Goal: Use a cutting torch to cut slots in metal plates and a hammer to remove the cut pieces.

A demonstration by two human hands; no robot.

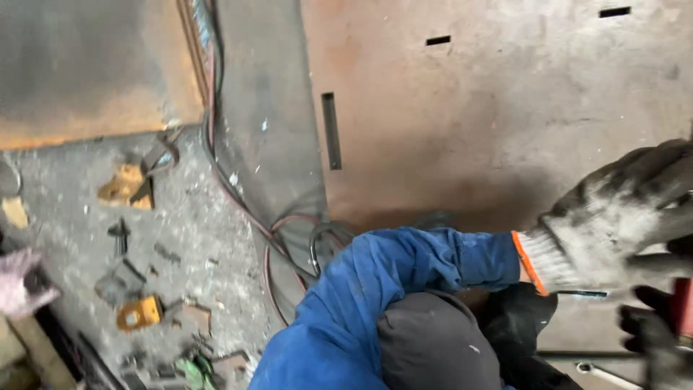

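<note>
Hands: both gloved, at the right edge, over the near part of the steel plate [505,108].
Left hand [613,217]: grey knit glove with an orange cuff on a blue sleeve [404,267]. The fingers are bent and blurred, and I cannot tell whether they grip anything.
Right hand [650,328]: dark glove, just below the left. Its fingers are curled round a red handle [682,307], most of it cut off by the frame.
Step in hand: judging by the pose, the tool is gripped and brought to the plate, with the left hand close above it. No contact with the plate shows.
Next move: it seems to call for a steady left hand kept apart from the tool's end.
Edges: the plate's left edge runs beside a long slot [330,130]. Two short slots [437,40] lie far up the sheet.
Obstacles: hoses [231,188] loop along that edge, near the knee [433,347]. A thin rod [585,354] lies just under the hands.
Open room: the bare rusty sheet far of the hands. The floor [195,238] to the left is strewn with scrap and yellow pieces [141,313].
</note>
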